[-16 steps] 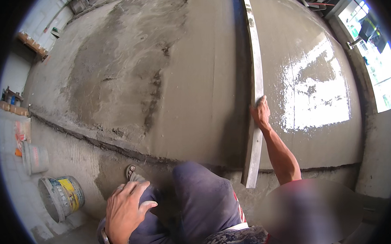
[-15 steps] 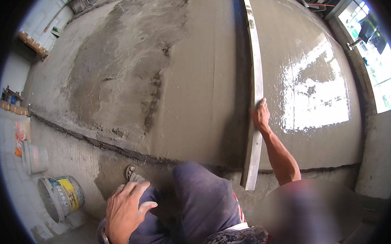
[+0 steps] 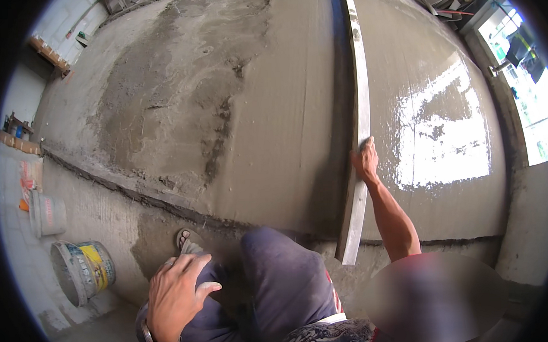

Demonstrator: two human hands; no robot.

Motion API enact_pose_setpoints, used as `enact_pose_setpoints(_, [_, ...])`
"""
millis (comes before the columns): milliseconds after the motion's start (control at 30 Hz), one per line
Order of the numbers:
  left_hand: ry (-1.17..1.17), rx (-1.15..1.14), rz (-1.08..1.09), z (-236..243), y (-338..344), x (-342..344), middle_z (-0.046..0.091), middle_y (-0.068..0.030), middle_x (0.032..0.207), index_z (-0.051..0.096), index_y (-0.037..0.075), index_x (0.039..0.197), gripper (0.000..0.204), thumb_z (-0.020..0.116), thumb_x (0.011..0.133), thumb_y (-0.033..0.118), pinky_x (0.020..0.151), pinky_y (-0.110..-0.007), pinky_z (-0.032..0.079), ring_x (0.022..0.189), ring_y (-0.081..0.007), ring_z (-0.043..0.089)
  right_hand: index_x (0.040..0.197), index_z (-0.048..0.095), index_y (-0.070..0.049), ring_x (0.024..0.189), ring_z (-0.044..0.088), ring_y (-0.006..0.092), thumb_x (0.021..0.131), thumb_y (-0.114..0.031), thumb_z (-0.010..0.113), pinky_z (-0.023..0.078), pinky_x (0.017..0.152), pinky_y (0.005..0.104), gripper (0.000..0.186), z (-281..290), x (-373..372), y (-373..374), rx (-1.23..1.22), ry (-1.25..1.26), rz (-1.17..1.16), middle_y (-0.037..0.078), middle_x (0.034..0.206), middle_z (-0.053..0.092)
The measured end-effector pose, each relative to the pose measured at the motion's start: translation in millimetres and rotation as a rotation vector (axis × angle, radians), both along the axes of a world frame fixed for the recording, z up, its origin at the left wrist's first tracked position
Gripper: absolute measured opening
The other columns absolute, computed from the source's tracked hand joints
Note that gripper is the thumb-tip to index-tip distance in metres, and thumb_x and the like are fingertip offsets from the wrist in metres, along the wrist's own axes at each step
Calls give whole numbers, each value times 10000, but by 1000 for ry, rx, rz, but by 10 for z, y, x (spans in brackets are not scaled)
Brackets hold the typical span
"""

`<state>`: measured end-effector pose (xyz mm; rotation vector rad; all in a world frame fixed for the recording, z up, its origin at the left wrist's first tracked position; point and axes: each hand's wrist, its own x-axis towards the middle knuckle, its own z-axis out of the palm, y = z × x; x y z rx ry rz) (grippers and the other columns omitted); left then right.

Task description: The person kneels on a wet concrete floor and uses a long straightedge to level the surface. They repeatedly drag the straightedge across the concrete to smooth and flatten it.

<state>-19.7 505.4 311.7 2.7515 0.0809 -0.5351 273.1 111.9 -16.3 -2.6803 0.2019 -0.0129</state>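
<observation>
A long, pale straightedge [image 3: 361, 101] lies across smooth wet grey screed [image 3: 273, 153], its near end reaching past the slab edge toward me. My right hand [image 3: 365, 160] grips this bar toward its near end, with the arm stretched forward. Over my bent left leg, my left hand [image 3: 179, 295] hangs with fingers apart and nothing in it; there is a watch on its wrist. Left of the bar the surface is smooth, then gives way to rougher, wetter mortar [image 3: 163, 108]. To its right, the wet surface mirrors a bright window.
A tilted bucket with a yellow label [image 3: 96, 267] and a grey bucket [image 3: 49, 214] stand at left by the block wall. The slab's rough edge [image 3: 136, 203] runs in front of my sandalled foot [image 3: 186, 239]. A window [image 3: 534, 95] is at right. A blurred patch covers the lower right.
The view has shifted slightly. The straightedge's near end sits slightly further left in the picture, its far end slightly further right. My right hand keeps its grip; my left hand looks unchanged.
</observation>
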Motion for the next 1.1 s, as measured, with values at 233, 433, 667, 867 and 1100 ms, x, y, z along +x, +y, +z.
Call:
enact_pose_setpoints(233, [-3,16,5,28,31,10,676,-91,1092,649,66,1179,484,774,787,322,830,-421,515,949,-330,645,1463,227,133,1199,550,465,803,-173,679,469,1003,491,856,125,-26,203,23,84,-22,334,1341,493])
enact_pose_setpoints(433, [-1,17,5,29,16,52,673,-93,1109,645,67,1184,487,773,790,322,841,-417,514,963,-330,644,1460,232,126,1194,558,458,809,-156,686,475,1000,490,842,189,-25,319,39,132,-28,325,1334,500])
enact_pose_setpoints(667, [31,29,15,15,28,57,673,-92,1112,648,67,1178,484,774,787,325,855,-413,512,972,-325,645,1452,233,134,1195,553,469,796,-164,682,469,1002,496,848,62,67,231,49,22,6,323,1335,501])
enact_pose_setpoints(867, [-2,2,5,-2,37,38,674,-86,1115,646,65,1177,486,773,787,327,855,-414,511,965,-324,645,1457,225,148,1212,551,442,804,-170,669,470,1009,476,851,149,31,289,21,61,3,330,1336,500])
enact_pose_setpoints(1100, [15,0,40,8,42,49,669,-98,1116,645,63,1179,488,778,779,309,864,-420,505,983,-330,636,1440,252,140,1204,551,452,805,-170,680,471,1005,479,827,144,4,389,42,71,14,326,1322,507])
